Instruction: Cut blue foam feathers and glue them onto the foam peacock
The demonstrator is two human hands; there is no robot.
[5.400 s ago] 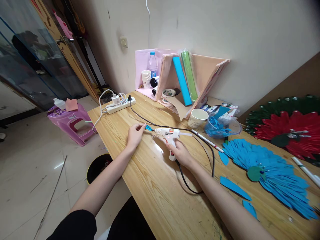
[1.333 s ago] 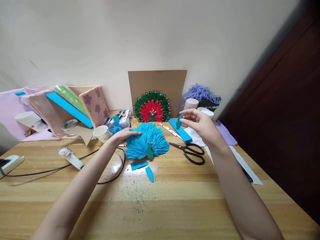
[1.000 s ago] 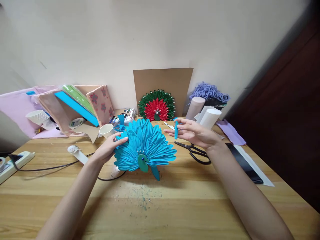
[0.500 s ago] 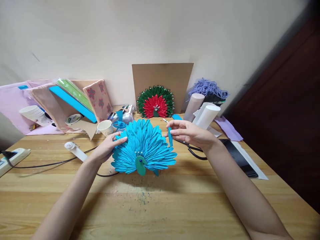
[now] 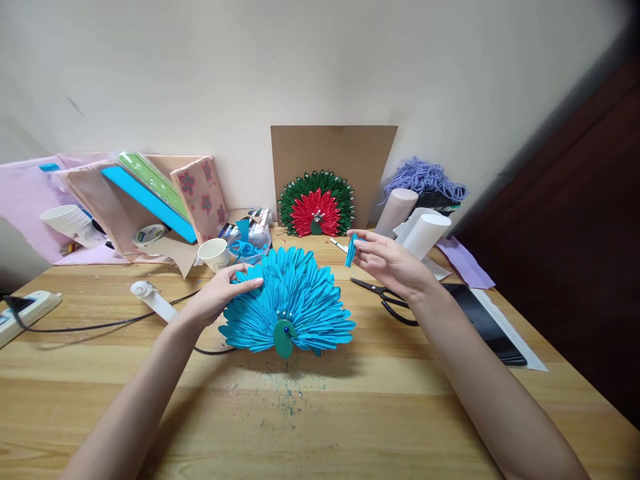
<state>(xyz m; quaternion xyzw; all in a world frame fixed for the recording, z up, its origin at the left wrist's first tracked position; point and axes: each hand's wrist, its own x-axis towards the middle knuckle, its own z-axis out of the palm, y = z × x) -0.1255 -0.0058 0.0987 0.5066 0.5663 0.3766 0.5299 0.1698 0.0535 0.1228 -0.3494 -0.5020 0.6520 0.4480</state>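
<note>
A blue paper peacock [image 5: 310, 307] with a fanned tail and a green body [image 5: 283, 339] stands tilted just over the table. Its left edge is pinched by my left hand [image 5: 223, 293], thumb in front and the other fingers mostly hidden behind. Up and to the right of the fan, my right hand [image 5: 395, 263] holds a small blue paper feather [image 5: 352, 250] between thumb and fingertips, apart from the peacock. Black scissors [image 5: 383, 291] lie on the table below my right hand.
A red and green peacock [image 5: 316, 203] leans on a cardboard sheet [image 5: 335, 150] at the wall. Left are a paper cup [image 5: 213, 253], a tub of blue scraps [image 5: 249, 250], a white glue gun [image 5: 155, 303] and a power strip [image 5: 33, 317]. Right are paper rolls [image 5: 425, 233] and a black tablet-like slab [image 5: 485, 327].
My right hand has moved up and away to the right with the feather, leaving the fan's edge. The scissors show more. My left hand keeps its hold on the peacock.
</note>
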